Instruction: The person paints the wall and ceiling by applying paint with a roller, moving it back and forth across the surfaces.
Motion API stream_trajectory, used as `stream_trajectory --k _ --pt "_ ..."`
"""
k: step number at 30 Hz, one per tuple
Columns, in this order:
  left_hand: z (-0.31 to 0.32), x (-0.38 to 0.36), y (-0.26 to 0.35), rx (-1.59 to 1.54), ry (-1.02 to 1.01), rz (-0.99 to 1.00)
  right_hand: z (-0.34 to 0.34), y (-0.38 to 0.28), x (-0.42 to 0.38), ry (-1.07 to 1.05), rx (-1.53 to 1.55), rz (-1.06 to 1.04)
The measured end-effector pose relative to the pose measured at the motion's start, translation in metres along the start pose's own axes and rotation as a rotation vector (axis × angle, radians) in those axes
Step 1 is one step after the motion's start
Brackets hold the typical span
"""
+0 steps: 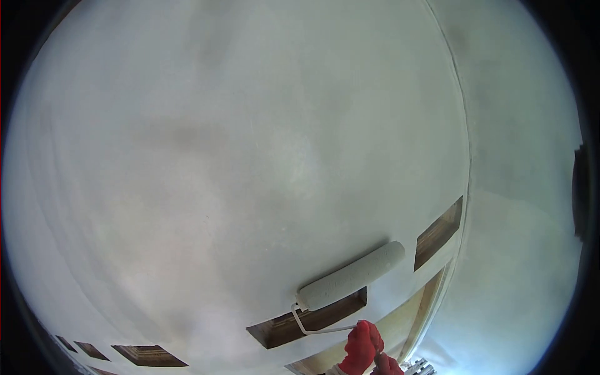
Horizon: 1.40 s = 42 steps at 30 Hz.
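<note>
A paint roller (353, 275) with a thick pale sleeve lies tilted against the whitish wall, beside a rectangular opening (312, 319). Its bent wire frame runs down to two red-gloved hands at the bottom edge. My left hand (361, 349) is closed around the roller's handle near the wire. Just below and to the right, my right hand (389, 366) is closed on the lower part of the handle, partly cut off by the frame edge.
Another rectangular opening (439, 234) lies to the right, near a corner line where a second pale surface (519, 187) begins. More openings (150, 355) run along the lower left. A beige recessed panel (400, 319) with a wooden edge is behind the hands.
</note>
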<state>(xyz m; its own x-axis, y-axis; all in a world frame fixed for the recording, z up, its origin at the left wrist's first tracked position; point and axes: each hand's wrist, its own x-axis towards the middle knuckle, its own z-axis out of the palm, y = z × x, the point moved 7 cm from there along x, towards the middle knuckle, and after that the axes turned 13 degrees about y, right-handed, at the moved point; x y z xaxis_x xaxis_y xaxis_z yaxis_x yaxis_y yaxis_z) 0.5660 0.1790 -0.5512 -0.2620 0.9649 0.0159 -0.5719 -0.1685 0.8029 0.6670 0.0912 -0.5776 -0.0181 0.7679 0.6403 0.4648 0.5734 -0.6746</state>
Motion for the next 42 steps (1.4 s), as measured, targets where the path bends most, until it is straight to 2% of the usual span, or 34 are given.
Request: stream_trajectory --k 2,3,4,6,8,10,12,14,15,16,17,19,23,27,29,30,31,32,33,34,36,40,42 --pt "0.007 -0.002 0.012 -0.003 -0.031 0.015 -0.001 -0.005 0.003 0.065 -0.015 -0.018" --pt "0.013 0.000 0.020 -0.002 -0.045 0.029 -0.003 -0.010 0.009 0.092 -0.036 -0.120" --pt "0.020 0.000 0.030 0.038 -0.042 0.027 -0.005 -0.014 0.016 0.105 -0.031 -0.131" --pt "0.033 -0.003 0.052 0.080 -0.051 0.028 -0.007 -0.022 0.029 0.042 -0.025 -0.098" --pt "0.046 -0.008 0.081 0.315 -0.042 0.094 -0.014 -0.043 0.046 0.057 -0.008 -0.102" --pt "0.044 -0.006 0.081 0.309 -0.095 0.048 -0.023 -0.067 0.067 0.024 -0.092 -0.080" --pt "0.055 -0.020 0.106 0.161 -0.152 0.275 -0.031 -0.082 0.085 0.064 0.008 -0.093" --pt "0.057 -0.021 0.121 0.248 -0.249 0.291 -0.038 -0.101 0.103 0.116 -0.002 -0.190" --pt "0.063 -0.041 0.144 0.291 -0.273 0.402 -0.039 -0.107 0.116 0.130 -0.007 -0.195" --pt "0.069 -0.058 0.168 0.332 -0.298 0.514 -0.043 -0.120 0.130 0.185 0.004 -0.292" --pt "0.068 -0.062 0.179 0.393 -0.305 0.475 -0.049 -0.137 0.142 0.237 0.015 -0.388" --pt "0.068 -0.076 0.203 0.387 -0.355 0.537 -0.059 -0.161 0.179 0.228 -0.074 -0.181" --pt "0.059 -0.094 0.226 0.352 -0.411 0.598 -0.088 -0.227 0.252 0.391 0.075 -0.432" --pt "0.050 -0.101 0.246 0.319 -0.432 0.638 -0.114 -0.302 0.327 0.567 0.087 -0.660" --pt "0.047 -0.101 0.257 0.299 -0.444 0.651 -0.127 -0.332 0.369 0.645 0.062 -0.701" --pt "0.045 -0.102 0.265 0.292 -0.444 0.670 -0.134 -0.348 0.391 0.734 -0.052 -0.774" --pt "0.043 -0.103 0.271 0.288 -0.435 0.678 -0.137 -0.368 0.409 0.852 -0.351 -0.964" --pt "0.042 -0.103 0.278 0.285 -0.425 0.689 -0.143 -0.388 0.420 0.837 -0.342 -1.021" --pt "0.043 -0.103 0.286 0.273 -0.425 0.719 -0.158 -0.413 0.435 0.636 -0.087 -0.616" --pt "0.043 -0.102 0.290 0.272 -0.418 0.711 -0.164 -0.437 0.442 0.568 -0.061 -0.558" --pt "0.045 -0.099 0.301 0.269 -0.407 0.710 -0.176 -0.473 0.473 0.667 -0.099 -0.691" --pt "0.050 -0.091 0.321 0.255 -0.351 0.750 -0.196 -0.558 0.520 0.651 -0.229 -0.776" --pt "0.044 -0.084 0.329 0.227 -0.322 0.753 -0.194 -0.592 0.542 0.734 -0.660 -0.812"
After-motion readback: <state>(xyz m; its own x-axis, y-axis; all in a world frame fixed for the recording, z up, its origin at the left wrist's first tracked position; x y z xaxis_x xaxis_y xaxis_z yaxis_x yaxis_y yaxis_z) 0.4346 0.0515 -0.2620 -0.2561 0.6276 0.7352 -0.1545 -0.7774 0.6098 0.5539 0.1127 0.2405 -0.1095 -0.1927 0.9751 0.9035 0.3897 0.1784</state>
